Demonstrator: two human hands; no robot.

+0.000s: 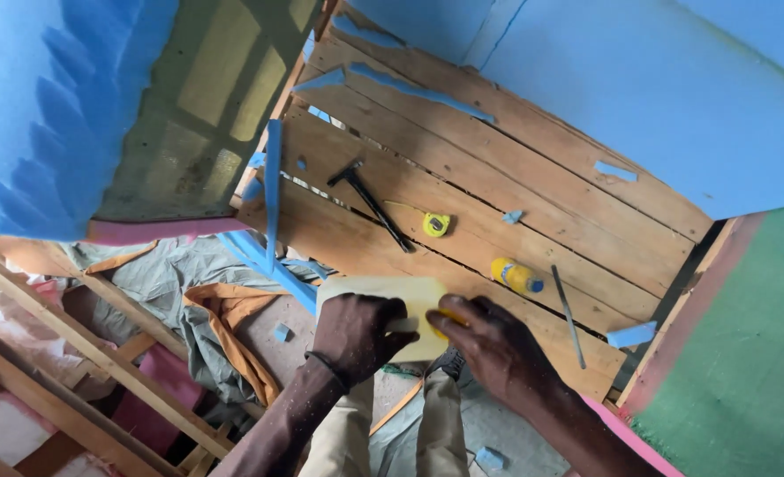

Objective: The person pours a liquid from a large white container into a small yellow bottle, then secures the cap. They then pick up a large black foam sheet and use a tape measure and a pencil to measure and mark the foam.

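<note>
My left hand [355, 334] grips the near edge of a pale yellow foam piece [374, 290] that lies at the front edge of a wooden plank table [463, 190]. My right hand [495, 346] is closed around a small yellow-orange thing at the foam's right side; what that thing is I cannot tell. Both hands sit close together over the table's edge. My legs in light trousers show below them.
On the planks lie a black hammer [370, 203], a yellow tape measure [436, 224], a yellow bottle with a blue cap [516, 276], a thin metal blade [569, 315] and blue foam strips [273, 181]. Large blue foam slabs [639, 88] stand behind. Wooden frames and cloth lie at lower left.
</note>
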